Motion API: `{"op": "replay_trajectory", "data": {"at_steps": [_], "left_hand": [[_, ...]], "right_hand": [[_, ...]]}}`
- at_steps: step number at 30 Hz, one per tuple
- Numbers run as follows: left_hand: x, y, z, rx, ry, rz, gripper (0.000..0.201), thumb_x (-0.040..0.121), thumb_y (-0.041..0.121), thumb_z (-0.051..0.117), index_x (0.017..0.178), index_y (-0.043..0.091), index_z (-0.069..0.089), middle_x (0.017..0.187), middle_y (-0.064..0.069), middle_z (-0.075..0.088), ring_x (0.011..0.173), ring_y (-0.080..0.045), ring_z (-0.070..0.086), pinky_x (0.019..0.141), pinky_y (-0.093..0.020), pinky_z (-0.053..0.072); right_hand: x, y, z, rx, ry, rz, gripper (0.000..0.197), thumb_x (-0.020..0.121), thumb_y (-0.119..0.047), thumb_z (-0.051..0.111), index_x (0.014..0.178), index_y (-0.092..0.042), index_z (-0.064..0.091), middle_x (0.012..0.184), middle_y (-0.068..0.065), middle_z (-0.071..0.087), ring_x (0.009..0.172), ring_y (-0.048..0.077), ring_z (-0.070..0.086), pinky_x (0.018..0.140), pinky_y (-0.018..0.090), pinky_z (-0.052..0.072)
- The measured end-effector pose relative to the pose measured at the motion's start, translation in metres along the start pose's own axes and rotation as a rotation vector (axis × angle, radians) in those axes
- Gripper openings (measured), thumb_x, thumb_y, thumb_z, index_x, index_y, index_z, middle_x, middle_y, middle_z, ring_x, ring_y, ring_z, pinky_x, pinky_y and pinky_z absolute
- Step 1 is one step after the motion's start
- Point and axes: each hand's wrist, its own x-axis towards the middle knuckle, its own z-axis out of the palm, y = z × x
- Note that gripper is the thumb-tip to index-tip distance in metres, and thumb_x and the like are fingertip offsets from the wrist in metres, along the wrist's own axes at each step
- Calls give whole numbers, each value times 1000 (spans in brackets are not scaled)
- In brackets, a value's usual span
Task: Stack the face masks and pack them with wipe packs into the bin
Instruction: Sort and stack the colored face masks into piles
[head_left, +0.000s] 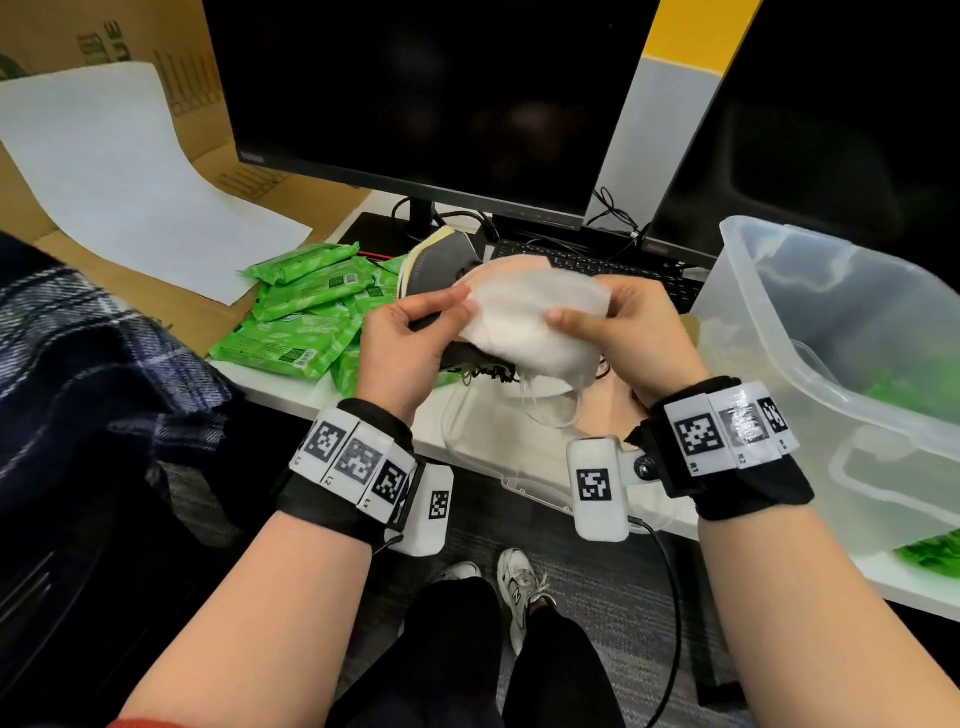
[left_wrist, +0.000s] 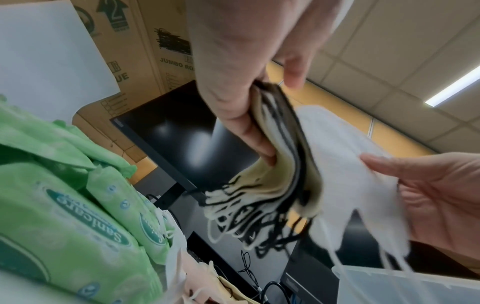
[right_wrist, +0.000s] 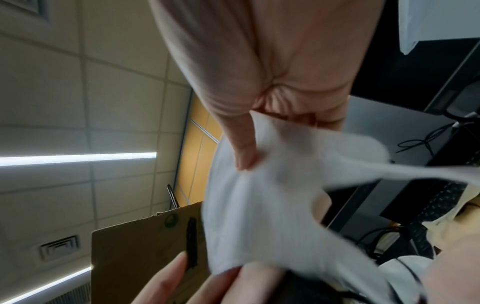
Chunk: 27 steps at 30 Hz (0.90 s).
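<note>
A person's left hand (head_left: 402, 343) clamps a stack of masks (left_wrist: 283, 164) above the desk edge (head_left: 291, 397). The right hand (head_left: 631, 332) pinches a white mask (head_left: 535, 317) against it, between green wipe packs (head_left: 306, 317) and the clear bin (head_left: 831, 364).

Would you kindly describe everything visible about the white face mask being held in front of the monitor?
The white face mask is a soft, folded, fabric-like piece with a curved edge and thin white ear loops dangling below. It is held in the air above the desk edge. The right hand pinches its right side, thumb on top. The left hand grips the stack of masks, dark and cream layers, against which the white mask lies. Motion blur hides any finer texture.
</note>
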Motion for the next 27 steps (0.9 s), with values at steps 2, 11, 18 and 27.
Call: {"op": "replay_trajectory", "data": {"at_steps": [2,11,18,27], "left_hand": [[3,1,-2,-52,15,-30,25,93,21,53,79,15,74,75,7,73,75,-7,67,76,-22,53],[6,2,-8,-84,-102,-103,53,85,55,41,85,14,75,87,-10,73,86,-21,67,72,-28,50],[-5,8,-2,-55,-171,4,17,79,-6,62,86,8,68,65,4,71,60,-9,67,52,-20,53],[-5,5,-2,-11,-193,30,38,72,-16,64,96,12,67,71,8,72,69,-6,68,61,-19,55]], "right_hand": [[2,-3,0,127,17,-31,17,84,3,59,92,-11,63,82,-7,72,79,8,68,71,21,54],[2,-11,3,143,-96,-44,35,80,7,62,101,-20,52,97,2,61,90,16,61,77,32,55],[5,-7,5,85,-6,40,55,78,0,68,122,-20,41,108,14,61,102,31,62,87,51,52],[10,-2,1,-31,35,99,52,79,-13,71,125,-10,47,103,11,63,91,22,63,79,35,55]]}}
